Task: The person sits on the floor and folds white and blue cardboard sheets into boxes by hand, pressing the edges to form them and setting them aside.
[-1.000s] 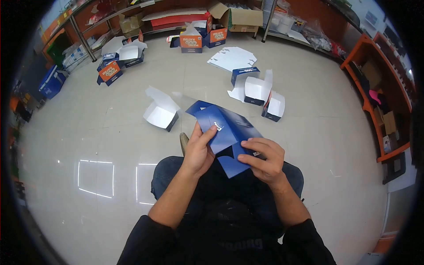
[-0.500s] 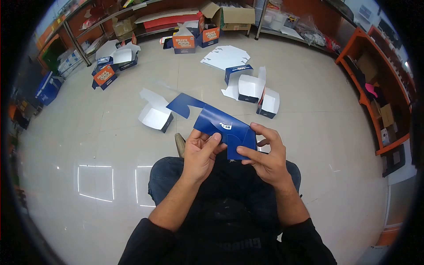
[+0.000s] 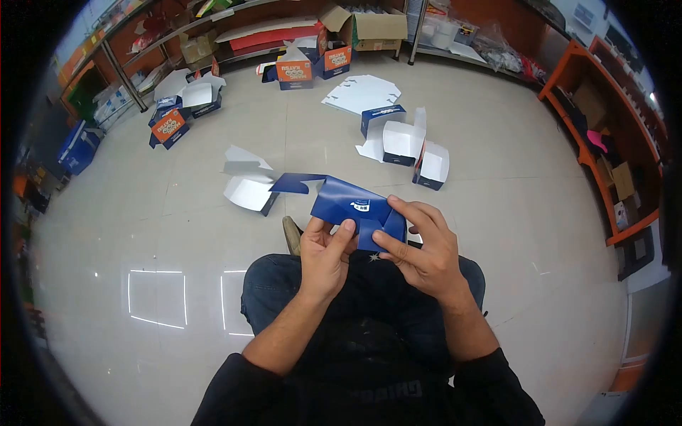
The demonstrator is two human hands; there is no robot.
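Note:
A blue cardboard food box, partly folded, is held above my lap between both hands. A loose flap of it sticks out to the left, and a small white print shows on its upper face. My left hand grips the near left edge, thumb in front and fingers behind the card. At the right end my right hand pinches the folded corner and small flap, with index finger on top and thumb on the near side. The box's underside is hidden.
White-lined boxes stand on the tiled floor beyond my hands, with more open boxes to the right. Flat white card sheets lie behind them. An orange shelf stands at right; metal racks line the back.
The box's right end has shifted slightly left and up with my right hand, and the small flap there lies more folded in. The left flap has tilted flatter.

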